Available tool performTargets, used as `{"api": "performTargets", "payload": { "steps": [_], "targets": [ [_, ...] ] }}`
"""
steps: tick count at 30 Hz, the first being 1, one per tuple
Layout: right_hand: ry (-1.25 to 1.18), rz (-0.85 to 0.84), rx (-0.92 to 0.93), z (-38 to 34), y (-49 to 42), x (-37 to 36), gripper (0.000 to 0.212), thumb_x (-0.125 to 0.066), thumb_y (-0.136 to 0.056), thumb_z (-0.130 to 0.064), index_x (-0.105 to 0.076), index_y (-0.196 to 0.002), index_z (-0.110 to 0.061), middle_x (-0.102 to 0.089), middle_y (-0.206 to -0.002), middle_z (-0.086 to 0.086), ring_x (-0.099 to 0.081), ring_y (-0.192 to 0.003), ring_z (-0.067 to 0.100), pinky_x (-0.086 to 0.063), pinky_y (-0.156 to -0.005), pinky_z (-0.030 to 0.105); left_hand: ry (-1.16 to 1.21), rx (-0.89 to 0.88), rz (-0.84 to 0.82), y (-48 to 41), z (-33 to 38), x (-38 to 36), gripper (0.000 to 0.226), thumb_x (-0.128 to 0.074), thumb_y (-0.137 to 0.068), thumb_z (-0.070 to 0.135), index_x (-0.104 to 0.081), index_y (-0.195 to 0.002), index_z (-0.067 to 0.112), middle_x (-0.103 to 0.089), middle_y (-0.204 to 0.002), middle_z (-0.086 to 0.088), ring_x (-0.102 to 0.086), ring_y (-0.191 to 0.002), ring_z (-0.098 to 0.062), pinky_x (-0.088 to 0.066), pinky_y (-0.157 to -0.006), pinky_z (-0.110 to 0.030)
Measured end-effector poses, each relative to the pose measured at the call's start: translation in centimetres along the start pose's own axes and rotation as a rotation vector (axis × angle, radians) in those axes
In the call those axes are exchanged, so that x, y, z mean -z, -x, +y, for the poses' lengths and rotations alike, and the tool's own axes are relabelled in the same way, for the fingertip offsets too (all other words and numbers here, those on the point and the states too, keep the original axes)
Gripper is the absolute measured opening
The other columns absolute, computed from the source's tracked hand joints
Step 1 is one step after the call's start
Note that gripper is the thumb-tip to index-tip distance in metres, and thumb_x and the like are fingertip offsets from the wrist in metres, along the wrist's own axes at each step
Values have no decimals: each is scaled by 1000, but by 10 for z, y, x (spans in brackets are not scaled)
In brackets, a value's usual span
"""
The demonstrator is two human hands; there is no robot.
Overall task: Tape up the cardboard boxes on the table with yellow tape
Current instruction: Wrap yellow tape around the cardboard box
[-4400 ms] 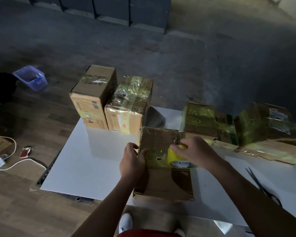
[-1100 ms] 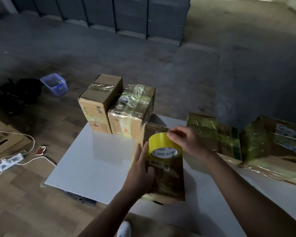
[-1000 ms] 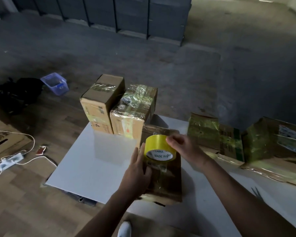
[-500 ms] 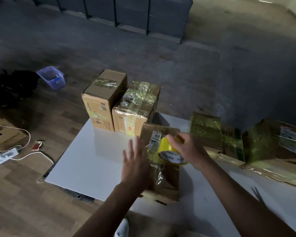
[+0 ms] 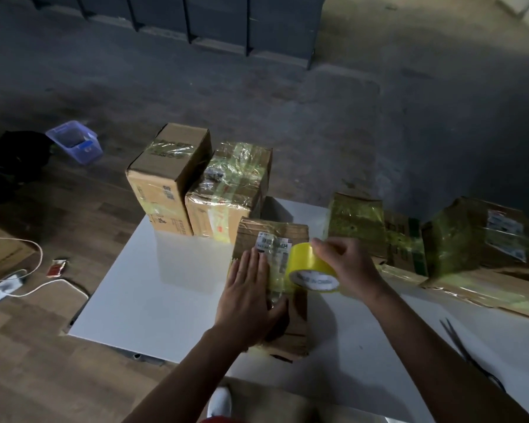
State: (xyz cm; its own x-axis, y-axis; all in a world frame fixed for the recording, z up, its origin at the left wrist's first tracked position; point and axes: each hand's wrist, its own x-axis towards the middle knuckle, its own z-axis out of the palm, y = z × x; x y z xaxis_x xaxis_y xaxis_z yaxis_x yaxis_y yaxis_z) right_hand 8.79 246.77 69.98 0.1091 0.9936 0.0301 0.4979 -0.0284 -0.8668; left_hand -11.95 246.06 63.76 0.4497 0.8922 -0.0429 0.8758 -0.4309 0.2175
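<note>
Head view: the box (image 5: 298, 319) being taped lies on the near middle of the white tabletop (image 5: 165, 285), its printed label up. The left grip (image 5: 248, 297), a bare hand, is spread flat with straight fingers pressing the box's top face. The right grip (image 5: 348, 270) is curled round the yellow tape roll (image 5: 310, 267), pinching its rim just above the box's right edge. A pale strip seems to run from the roll under the left palm.

The box looks light and its cardboard worn and creased, so it would likely give under a hard squeeze. Flat pressure on the broad face or a hold at the corners should suit it best. The roll is a stiff, light ring, best held across the rim or through the core. The film looks glossy and probably slick on its outer side.

All the boxes are closed, so what they hold cannot be told: two taped ones (image 5: 232, 190) at the far left corner, more (image 5: 358, 224) along the right. A blue bin (image 5: 74, 141) on the floor holds something small and unclear. Scissors (image 5: 458, 343) lie at the right.
</note>
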Motion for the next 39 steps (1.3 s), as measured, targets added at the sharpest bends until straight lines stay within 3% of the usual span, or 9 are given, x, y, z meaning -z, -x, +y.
{"api": "performTargets", "payload": {
  "steps": [5,9,14,19,24,28,30,34,39],
  "targets": [
    [311,-10,-25,15,6,31,54,-62,-86,-49,-43,-48,-16,-36,-41,-6,-36,-42,5,-23,-44,21,-13,-16,31,-2,-1,-3,88,-14,-88,69,8,-153,14,13,-160,-12,17,-147,-24,13,-119,-37],
    [493,-44,-89,24,7,30,54,-59,-87,-49,-42,-49,-15,-36,-45,-4,-43,-47,12,-27,-47,27,-13,-71,30,-1,-5,-3,71,-13,-90,68,15,-148,40,15,-158,-11,23,-145,-25,19,-115,-35],
    [555,-92,-104,44,6,23,53,-59,-89,-44,-48,-55,-6,-40,-47,5,-61,-55,28,-28,-49,28,-54,-68,-14,-3,-3,-4,73,1,-86,68,6,-151,35,17,-157,-5,23,-145,-26,18,-116,-38],
    [607,-95,-71,54,4,14,56,-62,-88,-42,-32,-48,-17,-30,-46,-1,-31,-44,15,-21,-47,30,-102,-153,-79,-7,-3,-5,68,7,-87,64,15,-147,32,19,-156,6,25,-144,-26,19,-114,-47],
    [509,-227,-192,69,13,11,44,-54,-90,-50,-50,-58,-20,-53,-56,-5,-49,-49,5,-32,-47,23,-167,-390,-155,-10,-1,8,58,-17,-100,50,-4,-153,30,6,-160,7,11,-148,-25,9,-114,-64],
    [418,-193,-273,74,22,9,52,-48,-93,-49,-47,-52,-18,-47,-52,-4,-45,-49,9,-31,-50,26,-195,-200,-236,-7,48,6,82,-9,-91,62,-2,-152,7,6,-159,-18,10,-145,-42,7,-107,-70],
    [411,-177,-278,74,27,7,50,-46,-94,-49,-46,-53,-19,-46,-52,-5,-45,-51,10,-32,-52,27,-171,-49,-312,-4,75,-1,92,-26,-93,62,8,-148,-2,20,-153,-24,19,-140,-49,7,-105,-72],
    [414,-121,-223,79,37,11,47,-46,-95,-45,-47,-56,-20,-48,-55,-4,-47,-54,11,-32,-52,27,-97,117,-275,-7,95,-8,61,-22,-104,19,16,-145,-5,19,-154,-29,28,-134,-51,8,-103,-72],
    [372,-48,-88,71,38,14,45,-52,-95,-41,-54,-59,-14,-51,-54,3,-52,-54,19,-37,-55,32,-47,115,-237,-8,83,-13,60,-24,-105,18,12,-148,-3,15,-156,-27,36,-125,-50,10,-102,-72]
  ]
}}
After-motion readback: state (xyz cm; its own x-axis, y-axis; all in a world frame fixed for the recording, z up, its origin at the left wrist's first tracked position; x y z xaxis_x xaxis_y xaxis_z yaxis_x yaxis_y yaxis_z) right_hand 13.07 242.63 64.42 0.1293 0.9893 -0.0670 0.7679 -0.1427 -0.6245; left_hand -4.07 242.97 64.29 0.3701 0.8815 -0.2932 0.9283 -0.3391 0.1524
